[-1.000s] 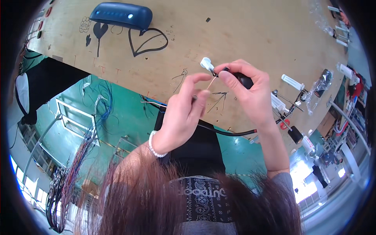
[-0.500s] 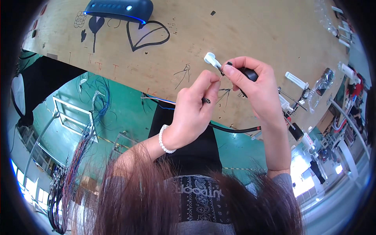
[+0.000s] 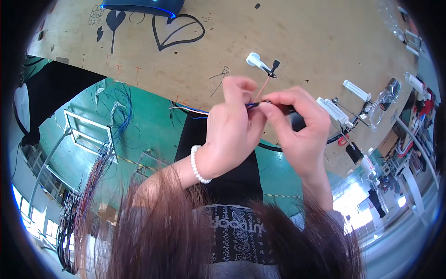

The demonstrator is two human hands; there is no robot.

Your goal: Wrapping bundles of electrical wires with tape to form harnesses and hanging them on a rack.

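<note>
My left hand, wearing a white bead bracelet, is closed with thumb and index finger around thin wires. My right hand pinches a small black piece against the left fingertips. A rounded black object shows behind the right fingers, partly hidden. A thin orange-pink wire runs up from the hands to a small black connector beside a white round-ended holder on the wooden table. Wire ends stick out left of my left hand. Below, a thick black cable passes behind the hands.
A dark device with a blue light stands at the far left of the table. White clamp-like fixtures and a black-handled tool lie at right. Wire bundles hang near a white frame at left.
My right hand has moved down and away from the white holder, and the black connector now shows beside it. Both hands have come together; wire ends now show left of my left hand.
</note>
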